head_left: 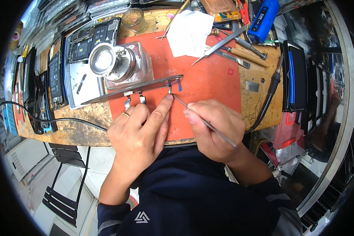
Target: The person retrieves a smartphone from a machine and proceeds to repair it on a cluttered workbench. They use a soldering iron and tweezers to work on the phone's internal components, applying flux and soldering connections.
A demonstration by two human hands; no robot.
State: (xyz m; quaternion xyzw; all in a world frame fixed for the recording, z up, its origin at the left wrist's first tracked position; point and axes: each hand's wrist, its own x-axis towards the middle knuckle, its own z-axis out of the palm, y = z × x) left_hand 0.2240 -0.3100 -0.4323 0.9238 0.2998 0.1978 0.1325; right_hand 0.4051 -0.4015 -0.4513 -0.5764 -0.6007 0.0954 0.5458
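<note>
A thin dark panel (153, 83), probably a phone screen seen edge-on, leans against a clear square dispenser bottle (145, 65) with a metal top. Short flex cables (142, 98) hang from its near edge. My left hand (135, 131) has its index finger stretched, its tip pressing a narrow flex cable (170, 89) at the panel's right part; the other fingers are curled. Between thumb and fingers my right hand (216, 128) grips a thin metal tool (220, 134), its far end beside the left fingertip. A small blue strip (179, 85) lies near the panel's right end.
An orange-red mat (212, 82) covers the bench middle. Opened phones (100, 37) stand to the left. White paper (190, 33), a blue device (264, 19) and several hand tools lie at the back; a black-handled iron (274, 82) rests on the right. A cable (47, 120) crosses left.
</note>
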